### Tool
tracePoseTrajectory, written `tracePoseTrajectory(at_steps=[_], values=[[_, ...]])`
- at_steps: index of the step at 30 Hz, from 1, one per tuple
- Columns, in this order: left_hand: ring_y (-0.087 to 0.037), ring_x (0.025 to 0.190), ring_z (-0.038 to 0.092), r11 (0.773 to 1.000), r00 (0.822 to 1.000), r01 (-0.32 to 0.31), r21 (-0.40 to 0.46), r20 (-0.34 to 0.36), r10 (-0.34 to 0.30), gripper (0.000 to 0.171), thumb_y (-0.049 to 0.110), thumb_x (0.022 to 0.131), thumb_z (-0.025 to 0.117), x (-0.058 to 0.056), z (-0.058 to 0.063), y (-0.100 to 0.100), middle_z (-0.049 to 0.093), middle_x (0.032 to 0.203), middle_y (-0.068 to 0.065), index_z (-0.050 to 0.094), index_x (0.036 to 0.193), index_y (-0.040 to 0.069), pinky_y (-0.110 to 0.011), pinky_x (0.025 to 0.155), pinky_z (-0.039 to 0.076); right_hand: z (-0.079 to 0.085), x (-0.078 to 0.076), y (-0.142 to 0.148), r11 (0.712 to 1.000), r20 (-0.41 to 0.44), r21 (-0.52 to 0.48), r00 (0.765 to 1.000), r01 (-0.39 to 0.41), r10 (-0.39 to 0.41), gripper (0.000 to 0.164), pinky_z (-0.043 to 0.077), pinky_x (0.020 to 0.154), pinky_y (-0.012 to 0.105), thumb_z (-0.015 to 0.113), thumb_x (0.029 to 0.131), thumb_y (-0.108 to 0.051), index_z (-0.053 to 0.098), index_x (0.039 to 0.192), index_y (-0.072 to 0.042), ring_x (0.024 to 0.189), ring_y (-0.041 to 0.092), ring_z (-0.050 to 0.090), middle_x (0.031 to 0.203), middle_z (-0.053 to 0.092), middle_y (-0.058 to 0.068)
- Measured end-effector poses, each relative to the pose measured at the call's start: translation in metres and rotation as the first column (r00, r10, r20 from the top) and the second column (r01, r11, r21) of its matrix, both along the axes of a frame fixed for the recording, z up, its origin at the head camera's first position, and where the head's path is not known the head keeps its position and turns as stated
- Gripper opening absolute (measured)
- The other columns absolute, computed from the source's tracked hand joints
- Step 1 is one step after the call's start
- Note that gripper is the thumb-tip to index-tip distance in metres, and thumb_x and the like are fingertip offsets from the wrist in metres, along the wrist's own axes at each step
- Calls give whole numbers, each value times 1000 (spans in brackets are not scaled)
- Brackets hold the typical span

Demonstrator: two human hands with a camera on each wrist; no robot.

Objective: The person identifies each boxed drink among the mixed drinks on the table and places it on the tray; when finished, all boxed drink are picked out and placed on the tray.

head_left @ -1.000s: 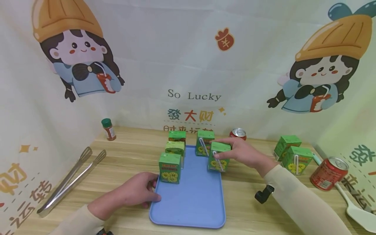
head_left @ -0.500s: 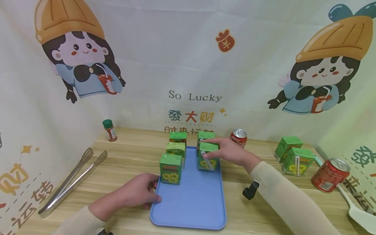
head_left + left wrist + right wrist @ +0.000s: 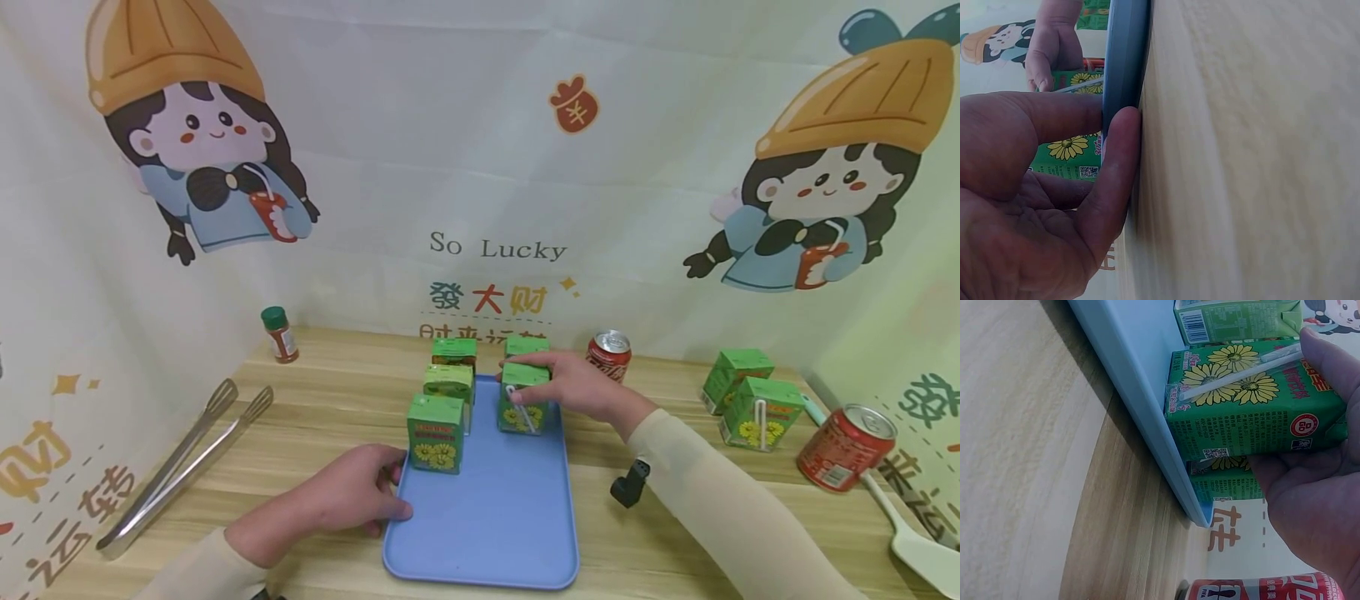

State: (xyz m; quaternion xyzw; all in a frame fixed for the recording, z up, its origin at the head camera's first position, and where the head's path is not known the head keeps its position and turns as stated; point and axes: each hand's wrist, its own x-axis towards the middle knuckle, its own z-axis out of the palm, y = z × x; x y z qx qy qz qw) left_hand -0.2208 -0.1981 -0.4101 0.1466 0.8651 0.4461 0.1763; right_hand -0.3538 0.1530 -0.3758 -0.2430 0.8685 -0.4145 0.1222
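Observation:
A blue tray [image 3: 480, 525] lies on the wooden table. My left hand [image 3: 360, 487] pinches its left rim; in the left wrist view fingers [image 3: 1122, 144] lie on both sides of the tray edge. With thumb in front and fingers behind, my right hand [image 3: 581, 387] grips a green juice carton [image 3: 522, 417] with a straw on its face. That carton stands upright at the tray's right side, its base right at the tray surface in the right wrist view. Directly behind it is another green carton [image 3: 527, 343], partly hidden. Three cartons line the left side, the front one [image 3: 435, 437] nearest my left hand.
Metal tongs [image 3: 176, 475] and a green-capped spice jar [image 3: 279, 336] are on the left. A red can [image 3: 609, 354] stands behind my right hand. Farther right are two green cartons [image 3: 760, 417], another red can [image 3: 846, 448] and a white spatula [image 3: 926, 550].
My right hand has moved left with the juice carton, from over the tray's right edge to inside it, in front of the back carton. My left hand has stayed at the rim.

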Motion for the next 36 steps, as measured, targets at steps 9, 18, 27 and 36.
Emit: tracePoseTrajectory(at_steps=[9,18,27,36], values=[[-21,76,71,1000,1000,8,12,-2,-8,60,-1,89,90,0,-1,0,66,104,-11,59,137,-17,-38,56,69,0,-2,-1,1000,9,-18,1000,3,-3,73,45,128,64,92,92,-44,66,157,-24,154,36,48,164,56,9],[-21,77,71,1000,1000,10,11,-6,-10,58,-1,89,90,0,0,0,65,104,-11,61,136,-16,-37,56,70,3,-1,-1,1000,-15,-16,1000,19,-19,70,44,129,63,95,89,-41,70,152,-25,156,35,47,163,59,6],[-21,76,70,1000,1000,19,6,-13,-19,53,0,90,89,-1,-2,-1,65,103,-10,63,133,-14,-37,56,69,12,1,1,997,-4,-71,1000,4,-4,68,41,131,62,97,87,-37,72,149,-23,155,30,49,156,66,-1],[-21,75,70,1000,1000,20,5,-9,-20,57,0,90,89,-1,-2,-1,65,104,-10,61,137,-15,-36,56,69,19,4,2,980,28,-192,998,-54,60,61,49,126,56,94,91,-25,73,147,-17,142,22,64,145,74,-3]])
